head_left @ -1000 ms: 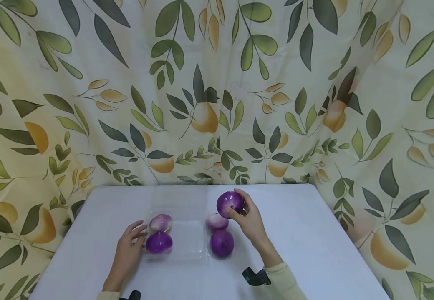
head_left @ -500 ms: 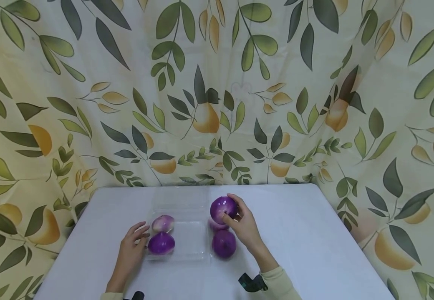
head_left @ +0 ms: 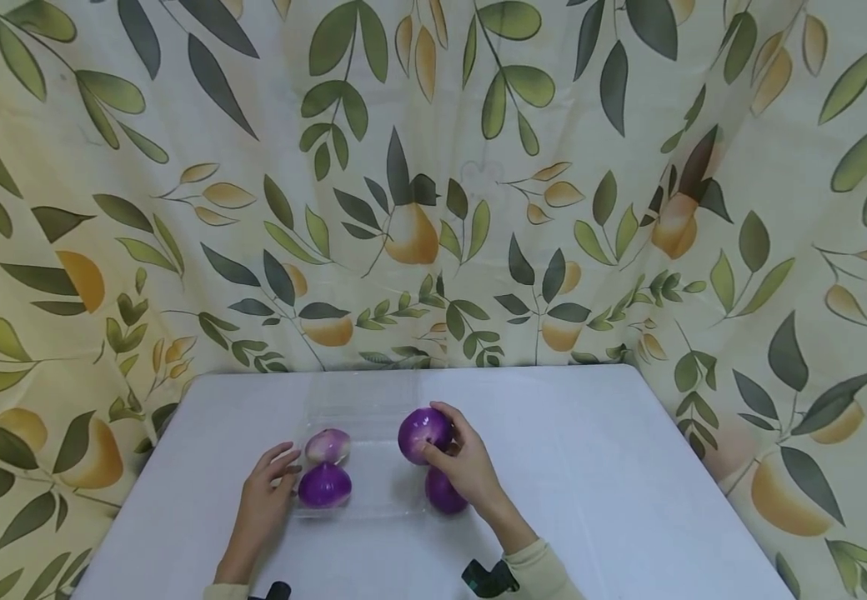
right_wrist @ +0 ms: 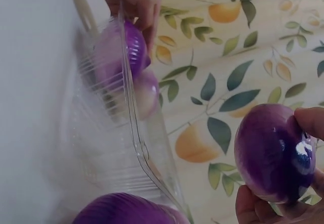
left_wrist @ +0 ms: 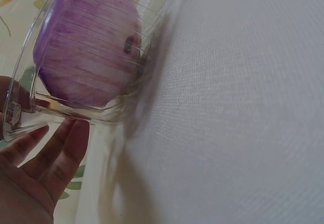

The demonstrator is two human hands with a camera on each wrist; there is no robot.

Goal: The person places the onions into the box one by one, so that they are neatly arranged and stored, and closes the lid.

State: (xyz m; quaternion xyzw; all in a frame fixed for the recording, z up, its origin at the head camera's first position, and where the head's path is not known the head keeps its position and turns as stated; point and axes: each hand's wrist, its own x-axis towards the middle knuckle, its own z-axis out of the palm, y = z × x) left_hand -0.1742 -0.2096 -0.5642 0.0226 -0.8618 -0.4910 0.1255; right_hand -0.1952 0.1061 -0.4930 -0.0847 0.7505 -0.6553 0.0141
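Note:
My right hand (head_left: 467,462) pinches a glossy red onion (head_left: 424,435) between thumb and fingers, above the right part of a clear plastic container (head_left: 384,479). Two more red onions, a pale one (head_left: 328,447) and a darker one (head_left: 324,486), sit in the container's left side. Beside them, my left hand (head_left: 264,487) touches the container's left wall with mostly straight fingers (left_wrist: 68,153). A dark onion (head_left: 444,490) rests by the container's right edge, partly behind my right hand. In the right wrist view the held onion (right_wrist: 273,153) is raised beside the container.
The container's clear lid (head_left: 362,396) lies folded back toward the far side of the white table (head_left: 576,467). A leaf-and-fruit patterned curtain (head_left: 433,208) hangs around the table's far side and flanks. Each wrist bears a black camera mount (head_left: 489,577).
My right hand has carried the held onion left and nearer, from over the right-hand onions to the container's right part. The pale right-hand onion is now hidden. My left hand stays at the container.

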